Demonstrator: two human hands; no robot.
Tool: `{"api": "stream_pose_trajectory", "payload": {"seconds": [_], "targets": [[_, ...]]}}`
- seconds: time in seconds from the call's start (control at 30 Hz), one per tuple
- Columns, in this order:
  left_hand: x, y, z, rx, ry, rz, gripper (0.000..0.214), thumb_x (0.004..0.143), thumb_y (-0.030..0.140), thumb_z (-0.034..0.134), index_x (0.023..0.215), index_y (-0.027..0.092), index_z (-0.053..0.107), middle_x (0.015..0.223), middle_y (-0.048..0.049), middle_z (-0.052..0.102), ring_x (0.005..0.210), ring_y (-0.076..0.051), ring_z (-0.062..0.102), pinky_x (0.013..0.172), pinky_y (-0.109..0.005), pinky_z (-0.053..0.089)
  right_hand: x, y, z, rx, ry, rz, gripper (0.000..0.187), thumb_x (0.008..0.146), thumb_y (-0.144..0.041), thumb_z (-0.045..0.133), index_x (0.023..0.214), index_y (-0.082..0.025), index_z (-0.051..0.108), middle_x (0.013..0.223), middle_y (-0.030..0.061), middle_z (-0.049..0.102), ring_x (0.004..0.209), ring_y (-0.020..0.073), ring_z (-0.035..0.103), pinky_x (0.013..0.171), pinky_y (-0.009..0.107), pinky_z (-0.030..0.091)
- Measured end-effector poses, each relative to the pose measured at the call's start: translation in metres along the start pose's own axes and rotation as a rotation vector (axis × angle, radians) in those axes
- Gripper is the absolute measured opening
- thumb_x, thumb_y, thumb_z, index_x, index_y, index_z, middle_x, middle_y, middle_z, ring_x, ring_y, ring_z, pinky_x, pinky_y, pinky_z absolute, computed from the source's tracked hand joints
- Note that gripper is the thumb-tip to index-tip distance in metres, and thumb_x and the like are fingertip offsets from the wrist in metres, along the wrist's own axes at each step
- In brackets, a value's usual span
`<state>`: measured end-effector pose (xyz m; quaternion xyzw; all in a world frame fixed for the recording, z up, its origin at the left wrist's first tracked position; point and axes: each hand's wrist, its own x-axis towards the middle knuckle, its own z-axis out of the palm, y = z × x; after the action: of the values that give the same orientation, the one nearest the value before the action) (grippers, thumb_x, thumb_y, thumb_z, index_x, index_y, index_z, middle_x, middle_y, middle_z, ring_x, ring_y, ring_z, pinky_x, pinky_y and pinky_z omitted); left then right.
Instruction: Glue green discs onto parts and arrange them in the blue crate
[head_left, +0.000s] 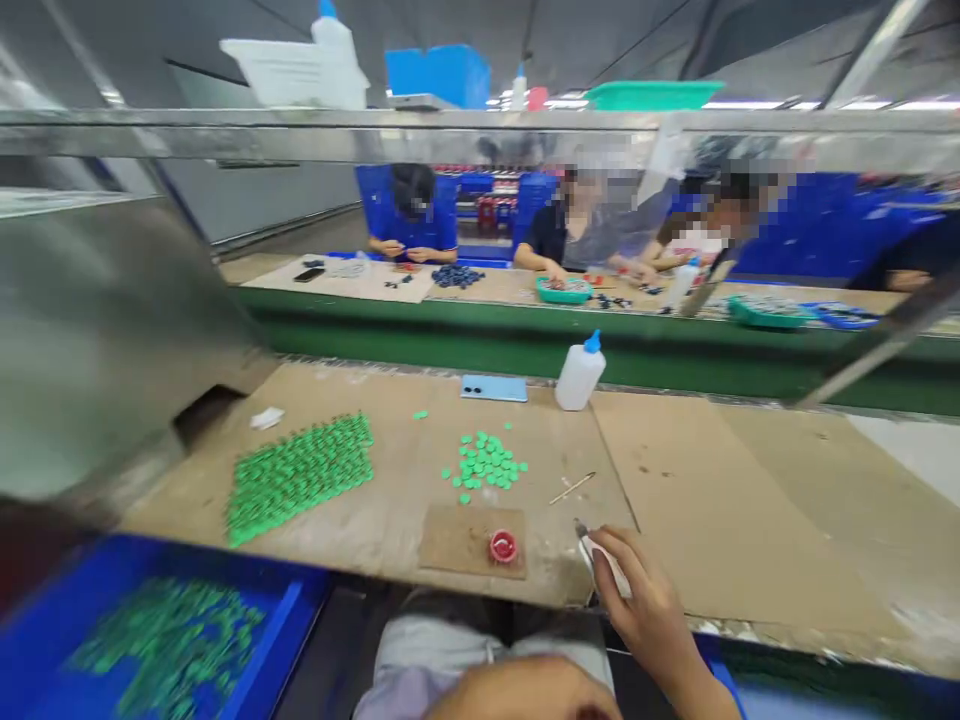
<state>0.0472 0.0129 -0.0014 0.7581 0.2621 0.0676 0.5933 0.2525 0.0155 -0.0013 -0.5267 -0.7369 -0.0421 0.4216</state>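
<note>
Near the front edge of the table, my right hand (646, 612) is closed around a small white tool with a dark tip (592, 548); its exact kind is unclear. My left hand (525, 690) shows only as a blurred shape at the bottom edge, above my lap, with its fingers hidden. A small cup of red liquid (503, 547) stands on a brown cardboard piece (454, 540) to the left of my right hand. Beyond it lie several loose green discs (487, 462). A thin wooden stick (572, 488) rests just past the white tool.
Dense rows of green pieces (300, 475) cover the table's left part. A blue bin (296, 600) with green pieces sits lower left. A white bottle with a blue cap (580, 375) and a light-blue phone (493, 389) stand farther back. Co-workers sit across the green divider (420, 325).
</note>
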Motion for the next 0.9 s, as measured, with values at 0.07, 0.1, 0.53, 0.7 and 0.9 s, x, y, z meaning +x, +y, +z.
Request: {"api": "stream_pose_trajectory", "payload": {"seconds": [0.07, 0.1, 0.53, 0.7, 0.9], "targets": [[-0.024, -0.002, -0.008, -0.001, 0.214, -0.078, 0.021, 0.096, 0.033, 0.058, 0.107, 0.020, 0.069, 0.107, -0.0056, 0.071, 0.096, -0.019, 0.067, 0.085, -0.033, 0.054, 0.007, -0.008, 0.008, 0.112, -0.085, 0.015, 0.020, 0.098, -0.026, 0.049, 0.112, -0.023, 0.064, 0.104, 0.0095, 0.070, 0.098, 0.0222, 0.069, 0.083, 0.037, 0.059], [-0.039, -0.003, -0.015, 0.016, 0.366, -0.124, 0.020, 0.095, 0.031, 0.056, 0.103, 0.020, 0.071, 0.100, -0.0043, 0.073, 0.092, -0.018, 0.067, 0.082, -0.031, 0.053, 0.010, -0.012, 0.011, 0.160, -0.117, 0.006, 0.021, 0.099, -0.029, 0.049, 0.110, -0.023, 0.065, 0.104, 0.0097, 0.070, 0.098, 0.0226, 0.069, 0.082, 0.037, 0.059], [-0.220, -0.064, -0.076, 0.457, 1.759, -0.484, 0.021, 0.085, 0.023, 0.054, 0.103, 0.019, 0.066, 0.098, -0.0070, 0.069, 0.085, -0.021, 0.067, 0.077, -0.036, 0.056, 0.084, -0.073, 0.033, 0.644, -0.606, -0.244, 0.018, 0.097, -0.034, 0.053, 0.106, -0.025, 0.066, 0.089, 0.0051, 0.072, 0.074, 0.0167, 0.069, 0.065, 0.024, 0.057], [-0.213, -0.074, -0.111, 0.465, 1.796, -0.407, 0.021, 0.088, 0.020, 0.051, 0.104, 0.018, 0.064, 0.102, -0.0086, 0.067, 0.090, -0.021, 0.065, 0.079, -0.035, 0.056, 0.156, -0.092, 0.119, 0.617, -0.717, -0.105, 0.031, 0.095, -0.042, 0.047, 0.106, -0.019, 0.064, 0.079, 0.0059, 0.067, 0.068, 0.0189, 0.064, 0.065, 0.033, 0.054], [-0.131, -0.086, -0.107, 0.554, 1.464, 0.063, 0.022, 0.089, 0.008, 0.048, 0.098, 0.019, 0.065, 0.094, -0.0057, 0.069, 0.089, -0.016, 0.067, 0.080, -0.026, 0.055, 0.228, -0.117, 0.243, 0.492, -0.769, -0.012, 0.024, 0.086, -0.029, 0.049, 0.102, -0.017, 0.061, 0.082, 0.0041, 0.065, 0.070, 0.0175, 0.062, 0.070, 0.031, 0.049]]}}
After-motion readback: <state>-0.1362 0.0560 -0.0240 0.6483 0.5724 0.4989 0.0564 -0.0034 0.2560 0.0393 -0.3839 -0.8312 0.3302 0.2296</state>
